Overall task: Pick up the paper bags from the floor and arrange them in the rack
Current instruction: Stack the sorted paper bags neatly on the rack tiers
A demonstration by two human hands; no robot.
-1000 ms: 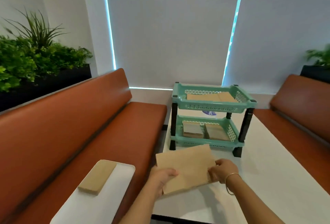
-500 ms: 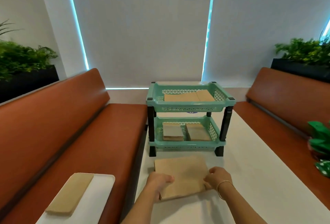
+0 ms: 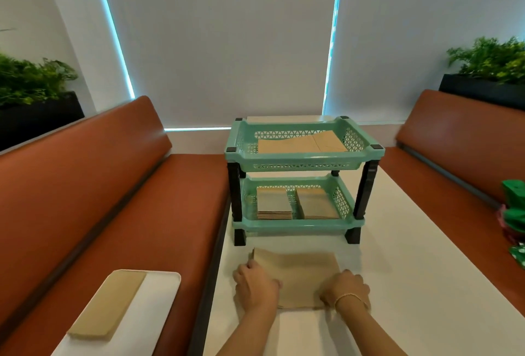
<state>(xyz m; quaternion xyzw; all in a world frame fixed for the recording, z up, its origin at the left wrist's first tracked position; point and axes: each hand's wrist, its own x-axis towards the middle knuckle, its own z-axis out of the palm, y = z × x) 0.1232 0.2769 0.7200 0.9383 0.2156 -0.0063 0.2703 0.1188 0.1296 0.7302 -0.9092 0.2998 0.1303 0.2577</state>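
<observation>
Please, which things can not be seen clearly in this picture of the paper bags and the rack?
- Head view: near edge of the paper bag on the table, hidden under the left hand and right hand.
- Bag count in the rack: top-tier bags partly hidden by its front rim.
- Green object: cut off by the right edge.

Paper bag (image 3: 298, 273) lies on the table (image 3: 397, 284) before the rack (image 3: 304, 156); tray (image 3: 159, 299) left

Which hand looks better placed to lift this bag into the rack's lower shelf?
Probably left. The left hand holds the paper bag along its side, fingers nearer the rack; the right hand sits at the near corner. A two-handed lift looks likeliest.
</observation>
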